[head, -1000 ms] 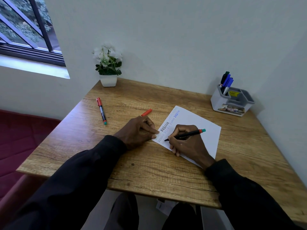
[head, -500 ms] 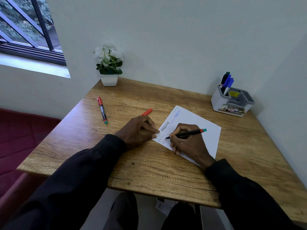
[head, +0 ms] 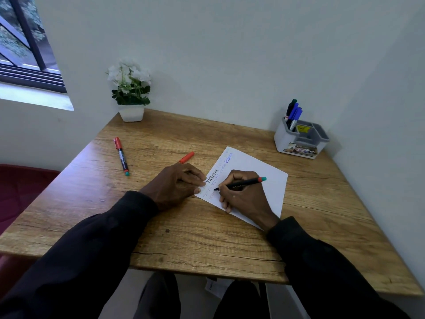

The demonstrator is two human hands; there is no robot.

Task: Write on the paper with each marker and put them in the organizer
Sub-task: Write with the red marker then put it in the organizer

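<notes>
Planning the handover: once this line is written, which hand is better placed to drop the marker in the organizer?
Right hand: probably, since it holds the marker, and the organizer stands on its side.

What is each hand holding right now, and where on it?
Right hand grips the black marker near its tip end. Left hand holds an orange cap by one end.

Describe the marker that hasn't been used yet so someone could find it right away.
On the wooden table, look left of the white sheet of paper, toward the white potted plant. The capped black marker with a red cap lies there alone, untouched by either hand.
</notes>
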